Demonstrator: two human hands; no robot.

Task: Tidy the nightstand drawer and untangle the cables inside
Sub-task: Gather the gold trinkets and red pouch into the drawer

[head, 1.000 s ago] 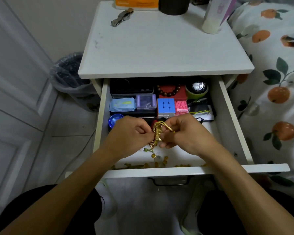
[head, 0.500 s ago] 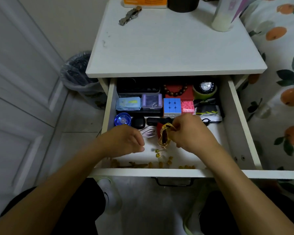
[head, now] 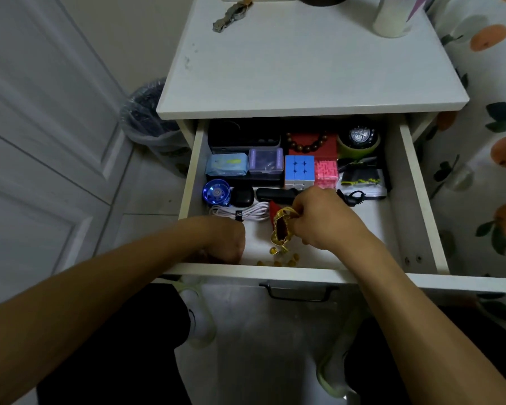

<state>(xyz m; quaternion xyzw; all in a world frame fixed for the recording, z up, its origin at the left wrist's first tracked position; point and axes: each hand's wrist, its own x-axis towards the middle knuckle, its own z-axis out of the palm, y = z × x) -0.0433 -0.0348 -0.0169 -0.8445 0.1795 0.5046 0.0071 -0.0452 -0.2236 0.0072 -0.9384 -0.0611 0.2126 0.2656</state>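
Fingers of right hand (head: 324, 220) pinch gold pouch (head: 281, 229) (left hand (head: 225, 241) lowered).

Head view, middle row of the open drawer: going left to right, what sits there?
Light blue packet → purple clear case → blue puzzle cube → pink maze cube → black card with yellow cord.
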